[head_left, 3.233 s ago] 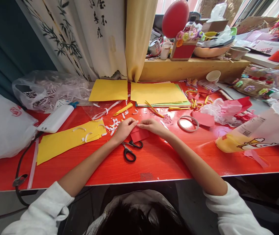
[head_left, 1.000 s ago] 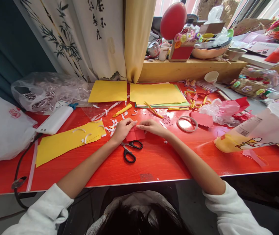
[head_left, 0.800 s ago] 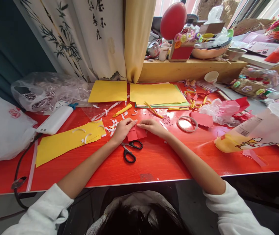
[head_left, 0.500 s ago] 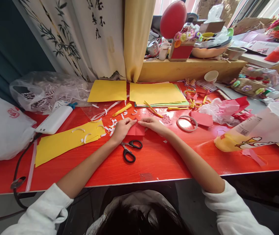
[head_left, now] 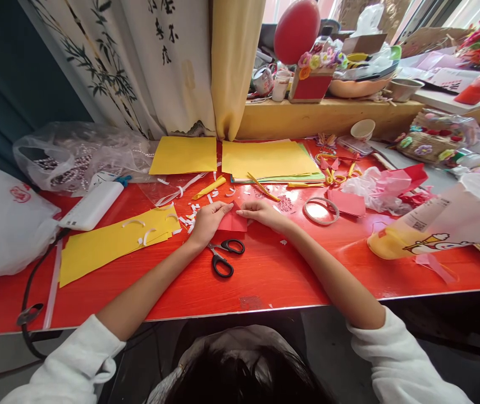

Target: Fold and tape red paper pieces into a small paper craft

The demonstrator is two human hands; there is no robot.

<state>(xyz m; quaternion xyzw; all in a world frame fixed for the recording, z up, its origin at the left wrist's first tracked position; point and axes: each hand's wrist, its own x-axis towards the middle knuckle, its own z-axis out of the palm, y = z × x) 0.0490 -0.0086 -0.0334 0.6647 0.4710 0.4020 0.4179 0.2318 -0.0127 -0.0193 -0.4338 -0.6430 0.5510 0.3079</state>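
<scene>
A small piece of folded red paper is held just above the red table between my two hands. My left hand pinches its upper left part, thumb and fingers together. From the other side my right hand pinches the paper near its top. The fingertips of both hands are close to each other, and part of the paper is hidden behind them. Below the paper lies a pair of black-handled scissors, its blades partly under my left wrist.
Yellow paper strips lie at left, yellow sheets at the back, with white scraps between. Right of my hands are a tape roll, red paper squares and a tilted drink cup. A white bag stands far left.
The fingertips have shifted slightly on the red paper, and a little more gap shows between them. The view has moved a touch; the rest lies as before.
</scene>
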